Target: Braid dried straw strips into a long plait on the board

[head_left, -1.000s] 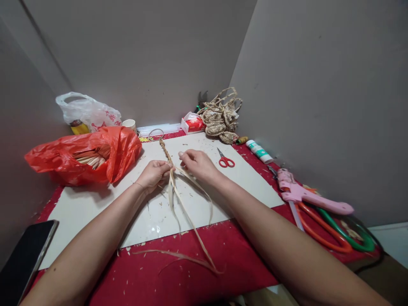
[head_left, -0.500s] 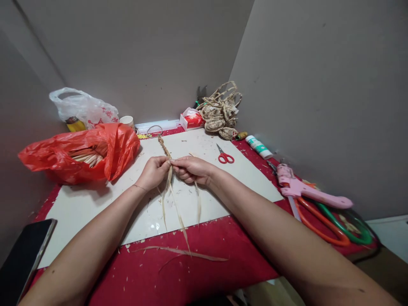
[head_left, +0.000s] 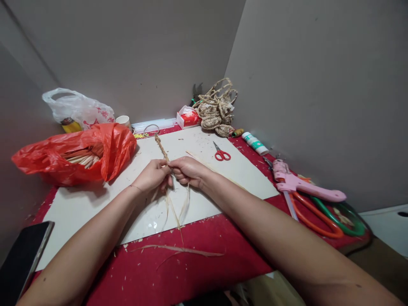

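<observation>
My left hand (head_left: pixel 153 175) and my right hand (head_left: pixel 188 170) meet over the white board (head_left: pixel 95 199), both pinched shut on the loose end of a straw braid (head_left: pixel 161 147). The plaited part runs away from my fingers to a metal ring (head_left: pixel 150 129) near the back wall. Loose pale strands (head_left: pixel 177 208) hang from my fingers toward the board's front edge. A single dry strand (head_left: pixel 178 250) lies on the red tablecloth (head_left: pixel 197 272) in front of the board.
A red plastic bag (head_left: pixel 76 155) with straw lies at left, a white bag (head_left: pixel 78 111) and a cup (head_left: pixel 123 121) behind it. Red scissors (head_left: pixel 219 154), a woven straw pile (head_left: pixel 216 111), a glue stick (head_left: pixel 255 143), a pink glue gun (head_left: pixel 302 187) and a phone (head_left: pixel 22 259) surround the board.
My right hand has drawn in to meet my left hand at the braid. The loose strands have gathered and shortened under my fingers. The view has shifted slightly.
</observation>
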### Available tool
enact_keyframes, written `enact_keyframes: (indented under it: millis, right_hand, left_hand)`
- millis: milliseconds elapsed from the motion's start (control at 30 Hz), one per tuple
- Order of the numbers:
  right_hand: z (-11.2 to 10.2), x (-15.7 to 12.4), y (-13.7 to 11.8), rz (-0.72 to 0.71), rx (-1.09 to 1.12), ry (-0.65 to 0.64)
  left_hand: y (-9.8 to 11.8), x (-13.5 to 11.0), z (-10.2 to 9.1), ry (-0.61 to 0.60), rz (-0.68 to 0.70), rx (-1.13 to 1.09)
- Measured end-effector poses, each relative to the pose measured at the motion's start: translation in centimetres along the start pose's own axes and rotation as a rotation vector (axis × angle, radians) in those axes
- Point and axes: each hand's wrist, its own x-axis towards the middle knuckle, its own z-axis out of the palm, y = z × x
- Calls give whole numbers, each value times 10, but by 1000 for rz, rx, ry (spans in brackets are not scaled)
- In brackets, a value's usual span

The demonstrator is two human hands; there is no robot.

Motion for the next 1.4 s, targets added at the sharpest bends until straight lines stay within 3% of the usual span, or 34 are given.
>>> enact_keyframes:
  millis: [100,200,367,433,467,533,667,767,833,1067,1233,1400]
  right_hand:
    - [-1,1,1,-17,26,1]
    - [-1,3,3,-32,1,16]
    - [-6,7,3,-36,68,-19]
    - [-10,8,2,-20,102,-58]
    - [-12,9,1,-11,114,-84]
    - [-15,10,1,10,128,-140]
    - [-20,12,2,15,111,-227]
    - [-24,14,3,5,71,-282]
    - [-27,14,2,5,38,-288]
    - [-33,9,-2,-19,-183,-310]
    - [-34,8,-1,-151,-388,-276]
    - [-33,5,-6,-177,-531,-229]
  left_hand:
    - [-4,-1,13,68,25,-36]
    - [-2,-4,18,61,24,-97]
    - [13,-8,0,15,-107,-69]
    - [13,-5,-10,160,-89,-17]
    - [10,-2,-13,291,-41,-21]
    - [3,5,-16,461,52,-128]
    - [-10,13,-9,249,41,-384]
    - [-10,9,-4,77,-39,-446]
    - [-8,6,-5,31,-75,-423]
    - [-14,11,-10,163,-17,-121]
    - [-16,12,-11,149,27,-54]
    - [-13,8,-8,197,55,-22]
